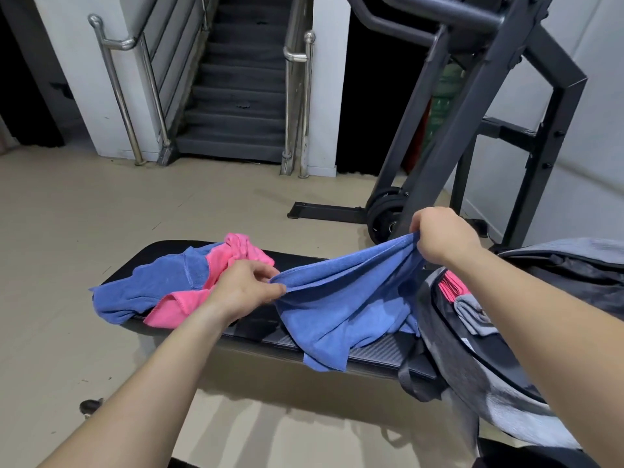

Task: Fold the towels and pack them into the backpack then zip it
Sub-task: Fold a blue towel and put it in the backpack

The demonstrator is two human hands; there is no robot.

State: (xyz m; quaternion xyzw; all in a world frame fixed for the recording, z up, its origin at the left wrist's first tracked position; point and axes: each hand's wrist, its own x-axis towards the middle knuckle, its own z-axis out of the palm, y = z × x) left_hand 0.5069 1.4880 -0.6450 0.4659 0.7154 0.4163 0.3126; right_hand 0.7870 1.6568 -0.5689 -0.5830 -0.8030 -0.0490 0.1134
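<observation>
Above the black bench (378, 352): blue towel (337, 298) stretched by its top edge, long axis left to right, lower half draped on the pad.
Left hand (243, 288): pinching the low left corner.
Right hand (442, 234): clamped on the raised right corner.
Backpack (456, 352): open, just beside the right forearm, 2 folded towels (472, 312) inside.
Left end: loose blue-and-pink pile (152, 285), likely no obstacle.
</observation>
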